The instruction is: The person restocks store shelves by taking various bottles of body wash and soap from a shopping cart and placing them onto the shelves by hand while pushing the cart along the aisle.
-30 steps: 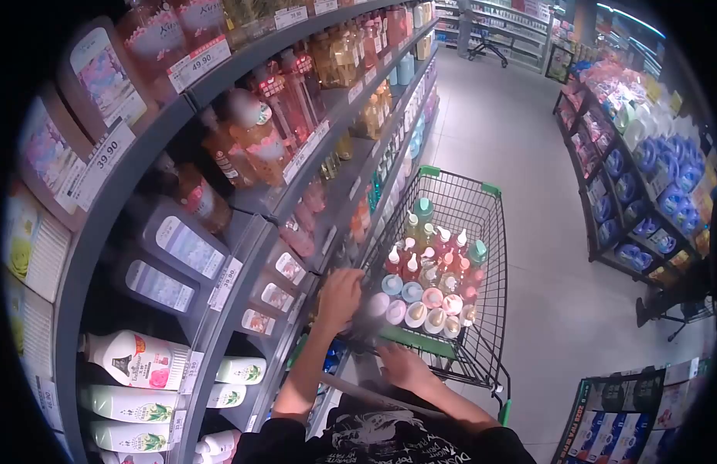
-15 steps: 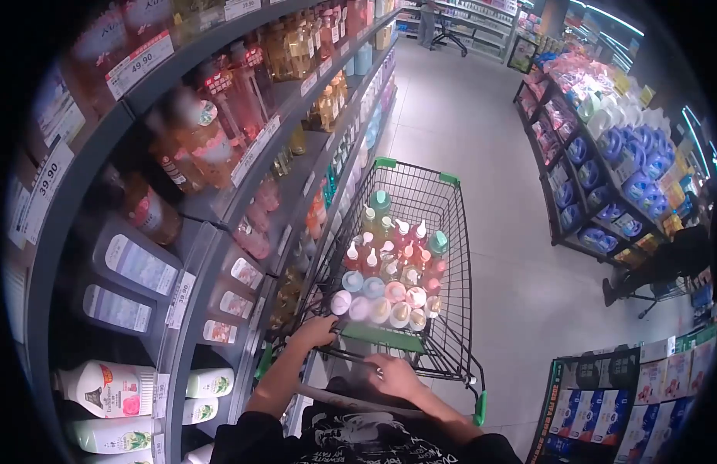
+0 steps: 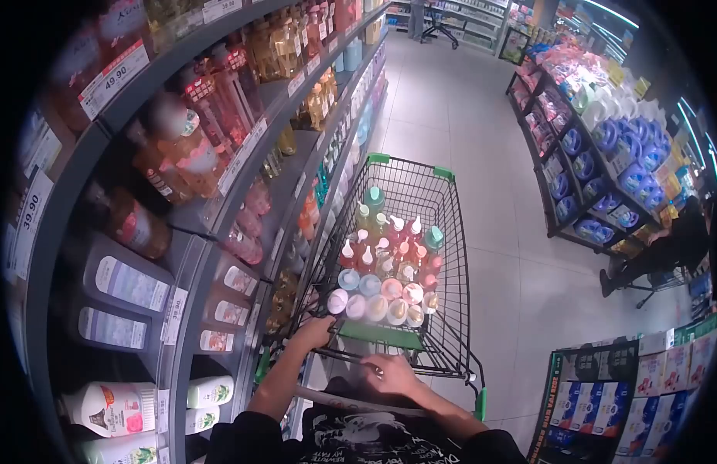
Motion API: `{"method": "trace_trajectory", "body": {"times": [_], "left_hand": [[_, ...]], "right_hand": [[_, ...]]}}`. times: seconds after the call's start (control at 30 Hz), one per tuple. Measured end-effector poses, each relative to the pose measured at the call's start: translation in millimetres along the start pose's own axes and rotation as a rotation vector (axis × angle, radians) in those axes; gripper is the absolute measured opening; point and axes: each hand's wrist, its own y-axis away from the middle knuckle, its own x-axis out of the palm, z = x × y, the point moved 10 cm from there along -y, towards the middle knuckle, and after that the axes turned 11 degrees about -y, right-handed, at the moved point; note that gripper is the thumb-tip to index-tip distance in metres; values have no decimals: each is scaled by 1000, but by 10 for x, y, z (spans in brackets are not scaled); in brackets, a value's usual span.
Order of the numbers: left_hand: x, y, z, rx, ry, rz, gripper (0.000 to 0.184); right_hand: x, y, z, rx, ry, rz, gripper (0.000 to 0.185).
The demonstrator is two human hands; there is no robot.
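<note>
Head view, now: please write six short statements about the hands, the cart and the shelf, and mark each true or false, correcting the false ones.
1. The cart has bottles in it. True.
2. The left hand is stretched out to the cart's far end. False: the left hand is at the near end.
3. The right hand is farther from the shelf than the left hand. True.
4. The cart's far corner caps are red. False: they are green.
5. A price tag on the shelf reads 49.90. True.
6. In the picture, the shelf stands right of the cart. False: it stands left.
</note>
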Motion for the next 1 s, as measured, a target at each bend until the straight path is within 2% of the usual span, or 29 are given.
{"method": "trace_trajectory", "body": {"times": [0.27, 0.37, 0.57, 0.77, 1.0], "left_hand": [[6, -144, 58, -34, 3, 11, 44], [-24, -233, 82, -38, 13, -8, 44], [28, -485, 140, -5, -19, -35, 44], [-143, -552, -12, 50, -92, -47, 42], [-389, -572, -188, 66, -24, 21, 47]], "right_hand": [[-118, -70, 66, -177, -3, -85, 20], [-153, -141, 27, -63, 20, -25, 23], [-228, -251, -72, 9, 0, -17, 21], [-284, -344, -141, -28, 0, -43, 21], [-428, -530, -122, -45, 0, -26, 21]]}}
